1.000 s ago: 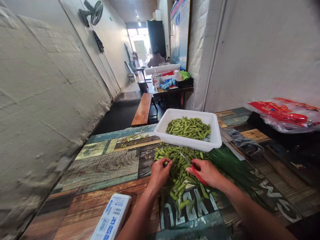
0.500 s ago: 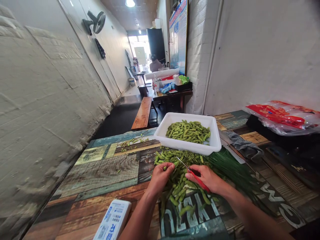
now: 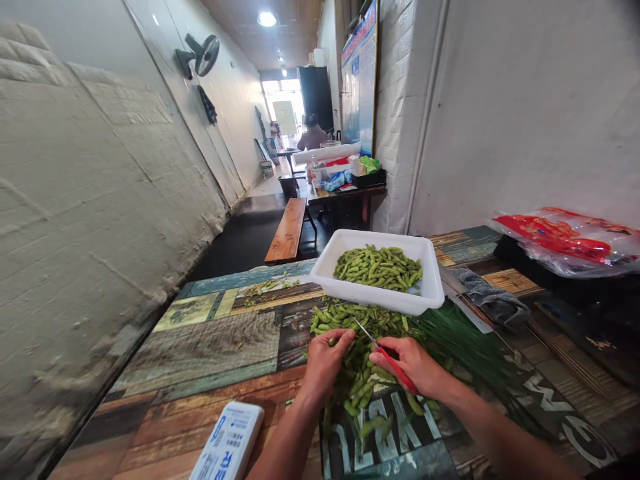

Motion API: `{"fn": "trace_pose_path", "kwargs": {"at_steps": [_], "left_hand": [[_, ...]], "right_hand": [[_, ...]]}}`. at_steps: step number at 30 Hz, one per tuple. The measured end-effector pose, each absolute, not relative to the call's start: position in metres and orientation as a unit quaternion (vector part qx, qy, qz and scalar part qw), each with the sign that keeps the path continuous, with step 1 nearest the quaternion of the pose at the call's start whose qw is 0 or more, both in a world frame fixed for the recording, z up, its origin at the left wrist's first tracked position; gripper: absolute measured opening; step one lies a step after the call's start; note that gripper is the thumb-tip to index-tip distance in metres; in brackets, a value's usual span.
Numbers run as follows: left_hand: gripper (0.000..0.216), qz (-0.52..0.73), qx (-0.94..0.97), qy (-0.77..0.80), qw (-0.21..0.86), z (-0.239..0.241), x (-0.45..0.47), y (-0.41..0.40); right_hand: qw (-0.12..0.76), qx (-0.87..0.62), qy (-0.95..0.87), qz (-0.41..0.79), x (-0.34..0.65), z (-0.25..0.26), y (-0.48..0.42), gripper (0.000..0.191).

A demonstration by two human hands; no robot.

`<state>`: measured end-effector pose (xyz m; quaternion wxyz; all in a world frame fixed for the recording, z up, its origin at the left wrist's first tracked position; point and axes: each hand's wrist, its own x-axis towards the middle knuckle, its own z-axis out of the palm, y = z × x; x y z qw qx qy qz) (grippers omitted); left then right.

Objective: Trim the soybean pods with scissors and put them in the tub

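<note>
Right hand [image 3: 413,363] was clenched round the red handles of the scissors [image 3: 393,364]. The blades were too thin to tell whether they were parted. Left hand [image 3: 325,357] had thumb and fingers pinched on one pod [image 3: 334,339] at the near-left edge of the loose pile of pods [image 3: 370,319] on the table [image 3: 215,347].

Key geometry: the pod sat just left of the blade tips, close, no contact visible. The scissors' long axis ran diagonally from lower right to upper left, aimed at it. The pod's own axis was too small to read.

A white tray [image 3: 430,293] holding more pods stood just beyond the pile. A box [image 3: 227,443] lay beside the left forearm, well apart from the pile.
</note>
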<state>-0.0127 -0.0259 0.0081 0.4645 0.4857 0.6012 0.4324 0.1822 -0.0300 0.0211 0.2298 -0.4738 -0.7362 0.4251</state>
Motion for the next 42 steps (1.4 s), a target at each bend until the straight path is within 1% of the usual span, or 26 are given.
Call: {"fn": "trace_pose_path", "kwargs": {"at_steps": [4,8,12,19,22,27,30,34,36,38,42], "left_hand": [[0.047,0.458,0.447,0.595,0.487,0.004,-0.009,-0.027],[0.046,0.457,0.427,0.588,0.513,-0.002,-0.009,-0.025],[0.044,0.458,0.431,0.591,0.504,-0.006,-0.010,-0.024],[0.034,0.417,0.486,0.595,0.486,0.002,-0.009,-0.025],[0.034,0.416,0.498,0.583,0.489,0.004,-0.007,-0.025],[0.040,0.454,0.483,0.600,0.447,0.000,-0.012,-0.020],[0.034,0.454,0.494,0.626,0.398,-0.001,-0.017,-0.017],[0.022,0.395,0.568,0.644,0.327,0.001,-0.020,-0.019],[0.020,0.366,0.597,0.638,0.321,0.002,-0.018,-0.021],[0.020,0.365,0.604,0.627,0.330,0.001,-0.016,-0.021],[0.024,0.434,0.549,0.619,0.357,-0.005,-0.014,-0.019]], "right_hand": [[0.217,-0.471,-0.747,0.415,0.184,0.018,-0.031,0.050],[0.199,-0.477,-0.751,0.410,0.183,0.014,-0.031,0.051],[0.178,-0.496,-0.740,0.418,0.181,0.011,-0.031,0.050],[0.216,-0.508,-0.746,0.373,0.183,0.016,-0.028,0.039],[0.206,-0.490,-0.759,0.376,0.184,0.019,-0.031,0.039],[0.187,-0.488,-0.761,0.384,0.181,0.021,-0.034,0.040],[0.178,-0.485,-0.756,0.402,0.180,0.021,-0.034,0.041],[0.221,-0.497,-0.741,0.393,0.181,0.017,-0.033,0.041],[0.218,-0.508,-0.741,0.381,0.181,0.014,-0.032,0.041],[0.196,-0.511,-0.748,0.376,0.180,0.010,-0.031,0.041],[0.173,-0.502,-0.756,0.382,0.178,0.010,-0.032,0.038]]}}
